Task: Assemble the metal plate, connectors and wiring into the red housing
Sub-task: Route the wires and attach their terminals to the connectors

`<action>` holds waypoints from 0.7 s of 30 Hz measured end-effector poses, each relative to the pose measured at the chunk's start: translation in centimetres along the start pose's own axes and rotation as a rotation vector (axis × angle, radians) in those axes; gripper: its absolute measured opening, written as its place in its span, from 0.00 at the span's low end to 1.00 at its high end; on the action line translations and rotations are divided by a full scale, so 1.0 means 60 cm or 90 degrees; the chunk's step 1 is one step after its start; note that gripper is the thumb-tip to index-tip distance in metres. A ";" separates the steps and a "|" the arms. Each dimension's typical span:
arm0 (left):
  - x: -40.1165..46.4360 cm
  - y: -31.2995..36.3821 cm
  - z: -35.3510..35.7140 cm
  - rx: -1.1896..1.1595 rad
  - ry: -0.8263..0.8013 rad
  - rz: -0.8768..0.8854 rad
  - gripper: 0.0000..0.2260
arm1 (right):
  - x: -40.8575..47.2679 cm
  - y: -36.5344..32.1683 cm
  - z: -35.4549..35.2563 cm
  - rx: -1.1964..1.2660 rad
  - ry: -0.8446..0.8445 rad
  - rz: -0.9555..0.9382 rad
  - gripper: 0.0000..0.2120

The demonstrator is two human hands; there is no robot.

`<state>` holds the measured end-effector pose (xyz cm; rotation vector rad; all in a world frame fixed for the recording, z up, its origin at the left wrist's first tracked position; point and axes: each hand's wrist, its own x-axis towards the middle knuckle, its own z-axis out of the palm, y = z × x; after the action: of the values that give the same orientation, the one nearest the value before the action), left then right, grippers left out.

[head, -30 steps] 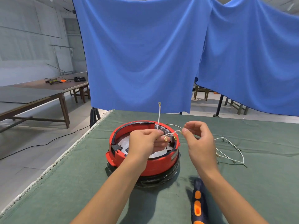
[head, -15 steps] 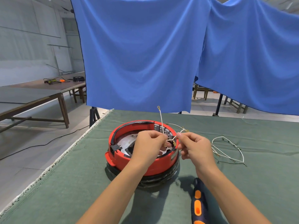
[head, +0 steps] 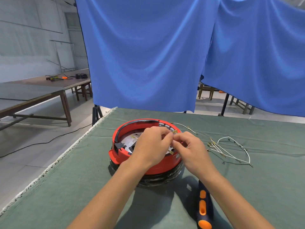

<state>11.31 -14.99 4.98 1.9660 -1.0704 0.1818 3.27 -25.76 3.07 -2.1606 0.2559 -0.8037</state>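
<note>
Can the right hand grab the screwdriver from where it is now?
Probably yes. The screwdriver lies bare on the green cloth right beside the right forearm, with nothing on top. But the right hand is busy over the red housing and would have to let go first.

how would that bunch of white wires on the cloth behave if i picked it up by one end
The white wires are thin and lie in loose curves, so they would probably flop and sag. They look light. Several strands cross, so they may lift together in a tangle.
</note>
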 end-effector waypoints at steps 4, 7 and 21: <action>0.005 -0.009 -0.010 -0.099 -0.048 -0.043 0.12 | -0.002 -0.001 -0.001 0.010 0.004 -0.016 0.06; 0.008 -0.016 -0.008 -0.178 -0.017 -0.148 0.11 | -0.003 0.006 -0.002 0.002 0.024 -0.011 0.11; 0.014 -0.024 -0.025 -0.295 0.025 -0.286 0.06 | -0.008 -0.004 -0.025 -0.147 -0.143 -0.003 0.13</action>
<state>13.28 -14.03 5.43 1.7114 -0.5571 -0.2516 1.97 -26.31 3.73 -2.4453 0.2367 -0.5478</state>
